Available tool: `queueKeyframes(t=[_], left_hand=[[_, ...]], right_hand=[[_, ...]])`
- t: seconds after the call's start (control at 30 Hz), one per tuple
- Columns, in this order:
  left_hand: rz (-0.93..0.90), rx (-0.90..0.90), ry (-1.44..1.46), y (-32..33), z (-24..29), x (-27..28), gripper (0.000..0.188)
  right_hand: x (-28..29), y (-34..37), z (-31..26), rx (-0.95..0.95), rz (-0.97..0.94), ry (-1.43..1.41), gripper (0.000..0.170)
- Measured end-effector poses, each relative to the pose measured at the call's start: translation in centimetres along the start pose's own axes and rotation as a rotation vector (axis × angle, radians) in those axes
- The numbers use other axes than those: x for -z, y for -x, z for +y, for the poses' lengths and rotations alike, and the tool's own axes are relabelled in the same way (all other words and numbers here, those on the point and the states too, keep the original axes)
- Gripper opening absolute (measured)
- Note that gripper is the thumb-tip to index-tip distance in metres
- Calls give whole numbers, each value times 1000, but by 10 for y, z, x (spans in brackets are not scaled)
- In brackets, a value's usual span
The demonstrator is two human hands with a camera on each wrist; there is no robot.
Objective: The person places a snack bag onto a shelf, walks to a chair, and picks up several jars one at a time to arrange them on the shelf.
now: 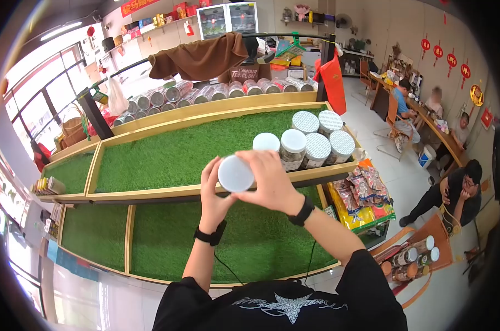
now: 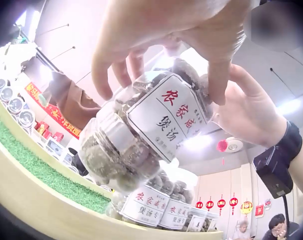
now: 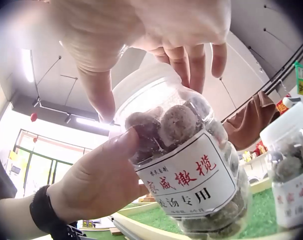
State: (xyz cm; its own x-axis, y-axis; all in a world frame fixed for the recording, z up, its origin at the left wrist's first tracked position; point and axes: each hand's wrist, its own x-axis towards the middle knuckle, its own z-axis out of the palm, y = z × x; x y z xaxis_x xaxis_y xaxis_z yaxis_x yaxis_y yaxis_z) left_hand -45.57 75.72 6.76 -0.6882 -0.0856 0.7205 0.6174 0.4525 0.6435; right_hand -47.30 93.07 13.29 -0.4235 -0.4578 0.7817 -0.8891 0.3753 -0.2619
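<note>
Held over the front of the upper shelf is a clear plastic jar (image 1: pixel 236 174) with a white lid, tilted, full of round brown preserved fruit. Its white label (image 3: pixel 191 175) carries red and black characters. My left hand (image 1: pixel 212 193) grips the jar's body from the left; the thumb lies along its side in the right wrist view. From the right, my right hand (image 1: pixel 272 185) curls its fingers and thumb round the lid end (image 3: pixel 146 82). Several similar jars (image 1: pixel 318 148) stand just behind on the shelf's right end, some with patterned lids, some plain white.
Green turf lines the upper shelf (image 1: pixel 167 149) and lower shelf (image 1: pixel 178 237), both with wooden rims. Rows of lying jars (image 1: pixel 205 94) fill the back ledge. Snack packets (image 1: pixel 366 190) sit at the right end, near a bag of jars (image 1: pixel 410 262). People (image 1: pixel 454 193) sit at right.
</note>
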Motion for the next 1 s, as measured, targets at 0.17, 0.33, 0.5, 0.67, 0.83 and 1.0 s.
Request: queueKeyframes(t=[0.17,0.33,0.5,0.67,0.83,1.0], left_hand=[[-47,130,211,-27,-52,-12,75],[-203,300,155,-33,-95,-24,80],[-266,423,181,-41,-96,-19,82],[-233,350,248,-36,-89,-24,95],[30,298,67,0,-57,-27,84],[78,300,149,41,-14,-33,44]], right_hand=[[-24,-26,41,-10,-15,149,73],[-46,-17,84,-42,-51,336,71],[-46,-22,79,-168,-154,299,74],[-49,-12,83,-22,46,335,71],[-10,37,48,-195,147,88,42],[38,120,27,-521,118,57,28]])
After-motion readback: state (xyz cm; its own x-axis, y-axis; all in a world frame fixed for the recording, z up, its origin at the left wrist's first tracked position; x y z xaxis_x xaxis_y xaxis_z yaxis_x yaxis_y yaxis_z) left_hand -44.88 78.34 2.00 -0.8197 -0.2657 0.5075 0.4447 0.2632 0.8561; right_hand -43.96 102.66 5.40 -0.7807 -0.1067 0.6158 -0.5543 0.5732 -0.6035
